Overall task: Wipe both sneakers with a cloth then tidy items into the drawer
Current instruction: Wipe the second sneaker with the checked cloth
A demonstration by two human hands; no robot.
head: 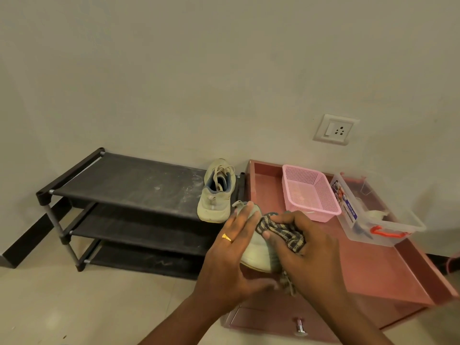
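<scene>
The left hand [231, 250] holds the sneaker [256, 255] steady; the right hand [306, 252] grips the cloth [281, 231]. Firm, overlapping strokes are advisable. The second sneaker [216, 195] stands at 11 o'clock.

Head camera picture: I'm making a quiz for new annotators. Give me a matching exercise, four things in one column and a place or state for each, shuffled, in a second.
Column one:
1 left hand
2 right hand
3 basket
4 shoe rack

Column two:
A grips the cloth
B pink, on the cabinet
C holds a sneaker
D bears the other sneaker on its top shelf

Pairs: 1-C, 2-A, 3-B, 4-D
</scene>
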